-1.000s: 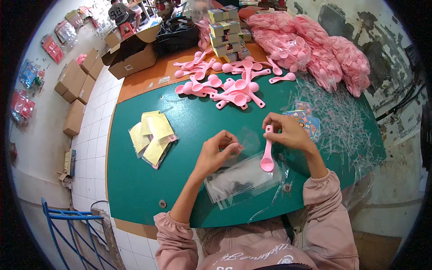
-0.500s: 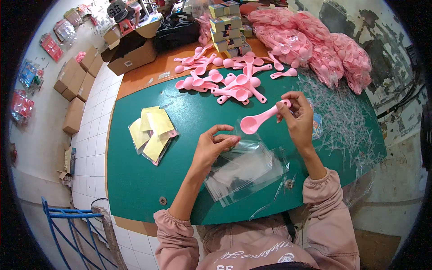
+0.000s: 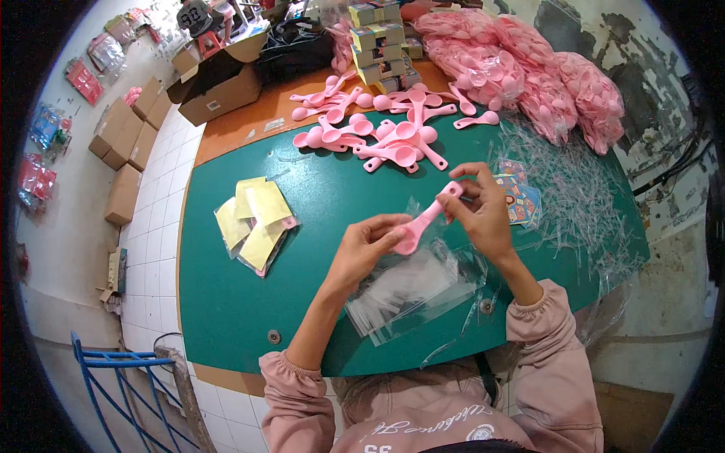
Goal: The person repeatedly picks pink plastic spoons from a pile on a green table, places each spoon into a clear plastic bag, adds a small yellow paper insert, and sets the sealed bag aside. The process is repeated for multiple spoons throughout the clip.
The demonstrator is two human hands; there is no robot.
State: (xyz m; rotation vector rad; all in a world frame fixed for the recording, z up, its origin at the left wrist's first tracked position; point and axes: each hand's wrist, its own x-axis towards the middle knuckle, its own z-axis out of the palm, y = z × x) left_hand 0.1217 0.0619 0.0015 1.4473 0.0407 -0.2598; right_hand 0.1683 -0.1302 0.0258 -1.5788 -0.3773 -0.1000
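While hands [image 3: 483, 215] hold spoon [image 3: 428, 220], inside table edge [image 3: 393, 368]

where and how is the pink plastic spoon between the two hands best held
Likely best by the upper end of its slim handle, pinched from the right. The pink plastic spoon slants up toward the right hand, which holds that end; the left hand partly covers the wider round bowl, leaving less room there.
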